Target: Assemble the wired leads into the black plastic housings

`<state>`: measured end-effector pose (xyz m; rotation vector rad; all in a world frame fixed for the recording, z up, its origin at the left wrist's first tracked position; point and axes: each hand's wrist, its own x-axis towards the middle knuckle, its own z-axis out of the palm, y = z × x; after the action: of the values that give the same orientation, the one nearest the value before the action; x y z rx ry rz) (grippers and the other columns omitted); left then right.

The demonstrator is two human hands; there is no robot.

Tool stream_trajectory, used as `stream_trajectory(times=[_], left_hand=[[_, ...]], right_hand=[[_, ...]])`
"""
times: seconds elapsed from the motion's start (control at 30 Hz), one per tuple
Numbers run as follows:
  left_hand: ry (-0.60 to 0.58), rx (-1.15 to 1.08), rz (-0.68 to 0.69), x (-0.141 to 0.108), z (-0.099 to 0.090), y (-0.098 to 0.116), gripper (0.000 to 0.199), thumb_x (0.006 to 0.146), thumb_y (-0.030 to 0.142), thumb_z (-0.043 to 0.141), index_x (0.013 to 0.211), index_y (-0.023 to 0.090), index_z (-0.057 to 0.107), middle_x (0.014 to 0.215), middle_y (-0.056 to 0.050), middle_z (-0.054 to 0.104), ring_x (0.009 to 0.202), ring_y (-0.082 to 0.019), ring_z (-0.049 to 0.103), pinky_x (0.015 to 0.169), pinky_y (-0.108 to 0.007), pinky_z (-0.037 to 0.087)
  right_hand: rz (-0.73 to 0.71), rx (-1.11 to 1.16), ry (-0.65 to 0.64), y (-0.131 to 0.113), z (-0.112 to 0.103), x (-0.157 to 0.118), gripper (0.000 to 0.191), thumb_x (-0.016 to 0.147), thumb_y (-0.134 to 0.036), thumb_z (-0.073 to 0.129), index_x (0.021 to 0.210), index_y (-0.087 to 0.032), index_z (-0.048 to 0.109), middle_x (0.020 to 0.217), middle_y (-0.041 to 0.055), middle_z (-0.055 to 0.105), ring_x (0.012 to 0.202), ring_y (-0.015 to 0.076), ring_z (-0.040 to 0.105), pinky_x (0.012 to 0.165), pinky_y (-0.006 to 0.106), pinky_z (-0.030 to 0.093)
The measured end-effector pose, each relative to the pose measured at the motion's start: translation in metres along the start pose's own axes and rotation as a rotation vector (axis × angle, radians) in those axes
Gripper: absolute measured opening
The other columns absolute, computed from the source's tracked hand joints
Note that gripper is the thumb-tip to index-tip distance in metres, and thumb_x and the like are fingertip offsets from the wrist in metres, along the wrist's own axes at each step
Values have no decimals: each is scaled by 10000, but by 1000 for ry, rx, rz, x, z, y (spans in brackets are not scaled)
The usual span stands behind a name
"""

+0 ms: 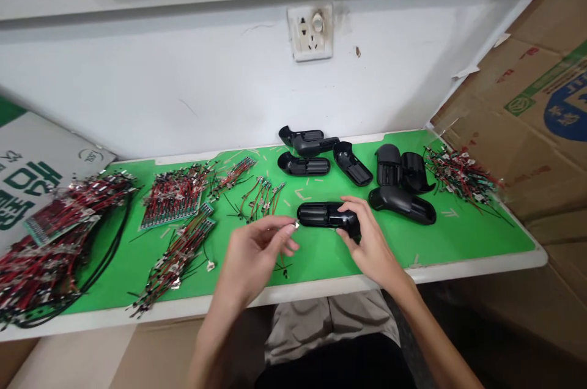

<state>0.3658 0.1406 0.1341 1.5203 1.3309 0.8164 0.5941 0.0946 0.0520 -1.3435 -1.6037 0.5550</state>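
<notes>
A black plastic housing (pixel 316 214) with a long open compartment lies on the green mat in front of me. My right hand (pixel 367 233) grips its right end between thumb and fingers. Just off the housing's left end, my left hand (pixel 263 248) pinches a small shiny metal piece (pixel 296 225) between thumb and index finger. Thin wires with a dark tip (pixel 285 271) show below the left fingers; whether they join the metal piece is unclear. Behind the left hand lie a few wired parts (pixel 263 196) with orange and black leads.
More black housings (pixel 305 166) lie at the back and right, one (pixel 402 204) close to my right hand. Bundles of red-wired circuit boards (pixel 174 196) cover the left side; another wire bundle (pixel 461 175) sits far right. A cardboard box (pixel 527 101) stands at the right, a wall socket (pixel 310 33) behind.
</notes>
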Motion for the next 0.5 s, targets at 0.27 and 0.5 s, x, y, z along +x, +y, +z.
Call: stream_trajectory(times=[0.27,0.5], left_hand=[[-179,818,107,26,-33,-8,233,806,254,550,804,249,782,836,-55,791,714,-234,714,677,-323,525],[-278,853,248,57,-88,17,238,780,312,569,818,294,803,816,-37,774,707,-210,703,697,-326,540]], right_hand=[[6,38,-58,1,-4,0,368,990,-175,489,1346,-269,475,1358,97,534,1311,260,514,1139,438,415],[21,24,-60,3,-2,0,378,983,-187,501,1350,-275,481,1349,95,544,1285,273,534,1119,454,435]])
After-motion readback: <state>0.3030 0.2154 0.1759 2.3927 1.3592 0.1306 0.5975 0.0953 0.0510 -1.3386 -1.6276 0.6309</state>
